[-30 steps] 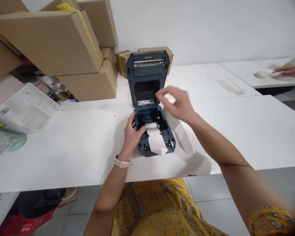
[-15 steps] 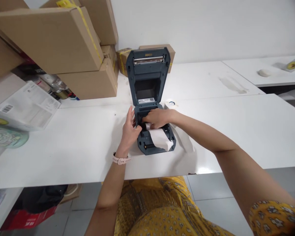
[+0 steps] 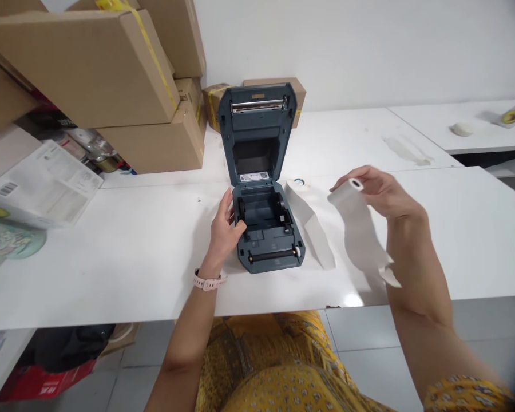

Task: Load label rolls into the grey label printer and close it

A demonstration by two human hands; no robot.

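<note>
A dark grey label printer [image 3: 268, 229] stands on the white table with its lid [image 3: 257, 134] raised. Its roll bay shows no roll inside. My left hand [image 3: 225, 232] grips the printer's left side, thumb over the rim and fingers along the outer wall. To the right of the printer, my right hand [image 3: 380, 191] holds a small white paper roll [image 3: 355, 186] above the table. A loose strip with a torn end hangs from it. Between the printer and that hand, another label roll [image 3: 299, 184] lies on the table, its strip unrolled toward the front.
Cardboard boxes [image 3: 150, 143] are stacked at the back left. A white carton [image 3: 51, 183] and a pale green container [image 3: 15, 239] stand at the left. Smaller boxes [image 3: 217, 106] sit behind the printer. On the far right table lies a white roll [image 3: 462, 129].
My right hand has lifted the small paper roll out of the printer and carried it to the right. My left hand stays on the printer's side.
</note>
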